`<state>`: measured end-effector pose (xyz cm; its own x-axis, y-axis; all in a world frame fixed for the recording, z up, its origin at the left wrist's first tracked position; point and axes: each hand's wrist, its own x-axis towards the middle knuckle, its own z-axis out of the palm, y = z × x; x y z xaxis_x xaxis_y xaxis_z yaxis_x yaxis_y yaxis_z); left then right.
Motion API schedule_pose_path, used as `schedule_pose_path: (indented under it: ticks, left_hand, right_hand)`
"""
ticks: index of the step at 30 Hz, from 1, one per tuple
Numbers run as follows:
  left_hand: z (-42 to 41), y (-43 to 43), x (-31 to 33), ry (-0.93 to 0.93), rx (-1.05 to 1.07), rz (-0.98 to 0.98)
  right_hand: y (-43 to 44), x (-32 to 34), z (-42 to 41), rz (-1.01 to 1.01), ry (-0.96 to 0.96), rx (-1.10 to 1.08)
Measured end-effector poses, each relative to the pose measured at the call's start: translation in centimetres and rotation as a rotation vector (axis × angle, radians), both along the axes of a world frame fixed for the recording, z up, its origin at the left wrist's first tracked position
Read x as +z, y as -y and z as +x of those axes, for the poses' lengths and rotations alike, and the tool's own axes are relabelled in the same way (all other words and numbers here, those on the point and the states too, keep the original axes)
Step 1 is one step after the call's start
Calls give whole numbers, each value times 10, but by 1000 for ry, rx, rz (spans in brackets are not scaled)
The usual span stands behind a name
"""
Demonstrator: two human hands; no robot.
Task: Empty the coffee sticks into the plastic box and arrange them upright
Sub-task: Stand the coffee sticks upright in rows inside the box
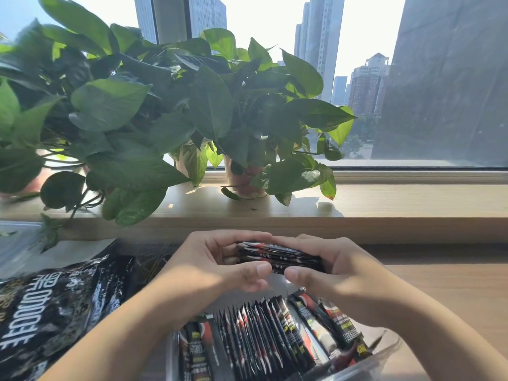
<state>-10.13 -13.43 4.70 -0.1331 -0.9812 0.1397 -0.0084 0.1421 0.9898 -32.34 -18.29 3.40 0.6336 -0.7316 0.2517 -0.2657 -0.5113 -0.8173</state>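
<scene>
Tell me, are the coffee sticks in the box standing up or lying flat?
Mostly standing: the coffee sticks in the plastic box show top edges in a row; the right ones lean.

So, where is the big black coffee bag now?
In the head view the coffee bag lies flat at lower left on the table, left of the plastic box and beside the left hand.

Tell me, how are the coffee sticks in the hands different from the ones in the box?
The held bundle lies sideways, squeezed between the left hand and right hand; the sticks in the box stand on end. The bundle is few; the box's row is many. Both are black and red.
</scene>
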Motion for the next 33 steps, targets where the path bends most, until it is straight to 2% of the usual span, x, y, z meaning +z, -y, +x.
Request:
schedule_pose_path:
  ticks: [6, 14, 24, 27, 29, 31, 33]
  left_hand:
    - [0, 2, -2, 26, 1, 3]
    - [-1, 3, -4, 124, -42, -53]
    - [-4, 2, -2, -106, 30, -12]
    - [-4, 3, -2, -124, 54, 21]
    - [-3, 3, -2, -111, 62, 29]
    - [-3, 3, -2, -99, 62, 36]
    - [-3, 3, -2, -99, 58, 49]
  right_hand:
    - [-2, 0, 2, 124, 132, 49]
    - [0, -3, 3, 104, 164, 30]
    - [2, -6, 6, 58, 149, -15]
    - [1, -7, 3, 40, 146, 7]
    - [-1, -4, 1, -85, 85, -8]
    - [-2, -2, 3, -399, -3, -76]
    - [-1, -2, 7, -674, -13, -104]
